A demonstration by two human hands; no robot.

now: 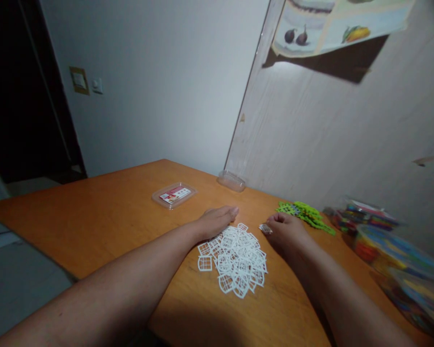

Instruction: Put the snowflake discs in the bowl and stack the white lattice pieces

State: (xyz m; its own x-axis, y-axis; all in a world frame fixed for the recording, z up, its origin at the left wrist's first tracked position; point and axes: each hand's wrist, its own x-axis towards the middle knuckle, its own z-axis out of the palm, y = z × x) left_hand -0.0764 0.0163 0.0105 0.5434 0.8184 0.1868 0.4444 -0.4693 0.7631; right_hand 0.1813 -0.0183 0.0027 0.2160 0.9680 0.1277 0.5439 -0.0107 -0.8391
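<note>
A heap of small white plastic window-shaped lattice pieces (240, 258) lies on the orange-brown wooden table (123, 217). My left hand (219, 220) rests at the heap's far left edge, fingers stretched out and nothing visibly gripped; its palm side is hidden. Just right of the heap, my right hand (284, 229) is closed in a pinch on one white lattice piece (265, 229), held apart from the others. Behind that hand lies a pile of bright green plastic pieces (307, 214), partly covered by it.
A clear plastic lid (173, 195) with a label lies beyond my left hand. A clear plastic tray (231, 180) stands against the wall. Along the right edge are blurred tubs (394, 250) and a packet of colourful items (369, 214).
</note>
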